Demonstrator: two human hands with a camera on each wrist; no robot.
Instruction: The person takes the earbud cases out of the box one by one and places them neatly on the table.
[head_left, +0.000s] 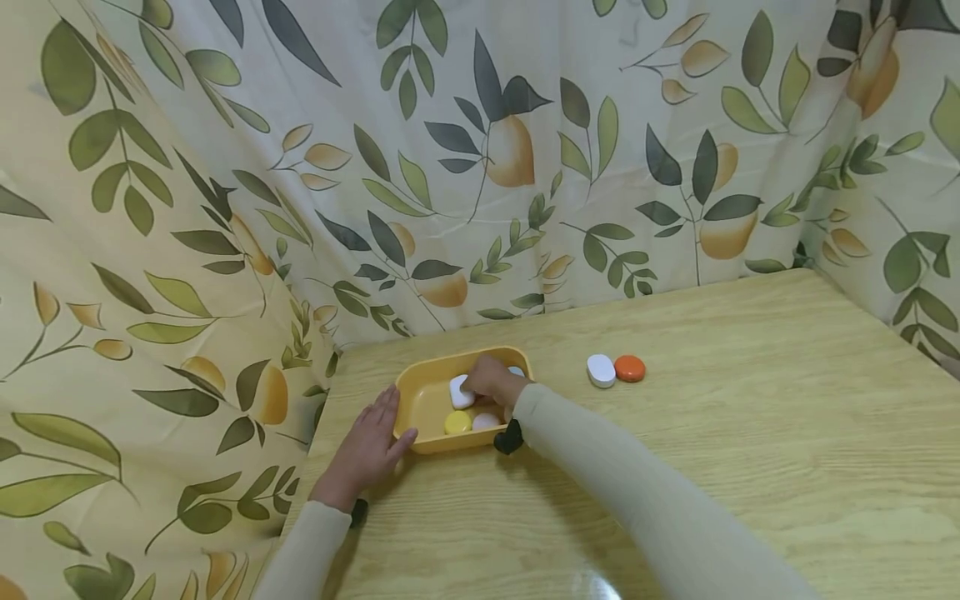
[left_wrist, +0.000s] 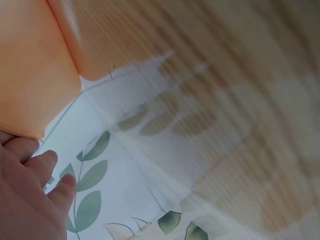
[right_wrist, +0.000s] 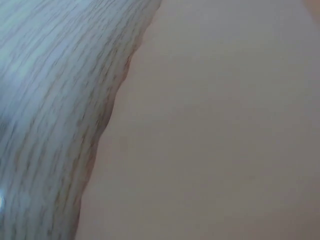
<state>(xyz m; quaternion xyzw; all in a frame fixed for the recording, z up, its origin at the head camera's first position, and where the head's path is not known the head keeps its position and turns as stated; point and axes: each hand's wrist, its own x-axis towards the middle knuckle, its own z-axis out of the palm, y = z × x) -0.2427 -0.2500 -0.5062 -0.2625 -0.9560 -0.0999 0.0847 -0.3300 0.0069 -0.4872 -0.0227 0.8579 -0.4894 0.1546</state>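
Observation:
A yellow-orange tray [head_left: 431, 447] with raised walls stands on the table in the head view. My left hand [head_left: 365, 450] rests against its left end, fingers fairly straight and thumb at the near corner. In the left wrist view, the fingers of that hand [left_wrist: 30, 185] touch the orange wall. Inside the tray, my right hand [head_left: 495, 381] reaches down with curled fingers and pinches a white rounded-square piece [head_left: 461, 392]; its fingertips are partly hidden. Near the front wall lie a yellow round piece [head_left: 457, 422] and a pale pink piece [head_left: 485, 421]. A pale bluish piece [head_left: 516, 371] shows behind the hand.
To the tray's right, a white oval piece [head_left: 601, 371] and an orange-red round piece [head_left: 630, 368] lie side by side on the wood-grain table [head_left: 750, 417]. Leaf-and-fruit patterned cloth [head_left: 510, 225] hangs behind and at both sides. A blurred pale surface fills most of the right wrist view.

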